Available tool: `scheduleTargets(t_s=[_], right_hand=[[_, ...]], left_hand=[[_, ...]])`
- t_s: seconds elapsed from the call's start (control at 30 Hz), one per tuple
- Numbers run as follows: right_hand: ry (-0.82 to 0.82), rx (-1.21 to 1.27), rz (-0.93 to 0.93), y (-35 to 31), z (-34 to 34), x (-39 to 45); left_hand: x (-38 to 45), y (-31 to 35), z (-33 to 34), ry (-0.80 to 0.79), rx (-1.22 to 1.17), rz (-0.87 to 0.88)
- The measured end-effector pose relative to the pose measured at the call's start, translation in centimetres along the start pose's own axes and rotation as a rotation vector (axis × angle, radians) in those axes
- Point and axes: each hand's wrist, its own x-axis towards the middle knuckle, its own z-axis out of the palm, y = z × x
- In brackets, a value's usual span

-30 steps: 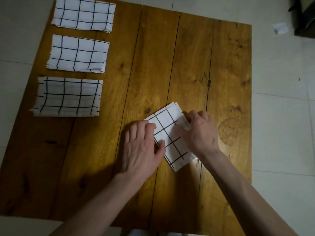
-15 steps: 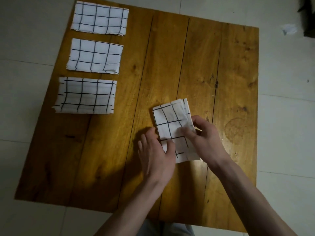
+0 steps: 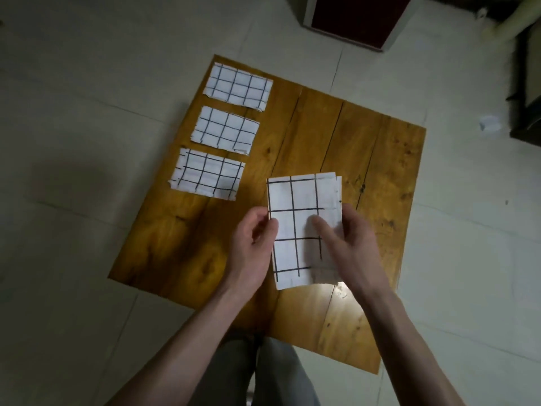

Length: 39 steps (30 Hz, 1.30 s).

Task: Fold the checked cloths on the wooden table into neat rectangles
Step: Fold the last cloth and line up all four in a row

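Inspector: Change noted?
Assessor: Fourth cloth (image 3: 303, 227) now lifted off worktop (image 3: 366, 159), squared between both grips: left hand (image 3: 253, 244) pinching its edge, right hand (image 3: 348, 244) grasping opposite. Folding complete; placement pending.

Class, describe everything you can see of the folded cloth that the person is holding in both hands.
The held cloth is white with thin black grid lines, folded into a tall rectangle; layered edges show along its right side. The left hand pinches its left edge, and the right hand grips its right side. It is over the wooden table, right of three folded cloths.
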Motion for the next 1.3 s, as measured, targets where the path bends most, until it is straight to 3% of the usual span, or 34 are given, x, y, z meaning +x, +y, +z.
scheduleTargets(t_s=[0.13,0.33,0.6,0.83,1.07,1.3], right_hand=[[0.008,0.023,-0.039,-6.5,-0.5,-3.4],[-0.152,0.078,-0.177,-14.5,-0.8,-8.0],[-0.369,-0.028,-0.337,-19.7,2.3,-11.3],[-0.538,-0.057,-0.397,-24.0,9.1,-13.7],[-0.535,-0.138,-0.376,-26.8,17.4,-15.0],[-0.489,-0.161,-0.342,-30.3,24.9,-16.3]], left_hand=[[-4.5,6.2,-3.3,0.011,-0.018,0.030],[-11.8,12.9,-8.5,0.097,-0.042,0.066],[-18.2,15.5,-12.4,0.519,-0.178,0.109],[-21.0,16.4,-19.2,0.738,-0.320,0.123],[-20.6,15.1,-28.1,0.747,-0.376,0.081],[-19.1,15.1,-37.4,0.636,-0.365,0.091]])
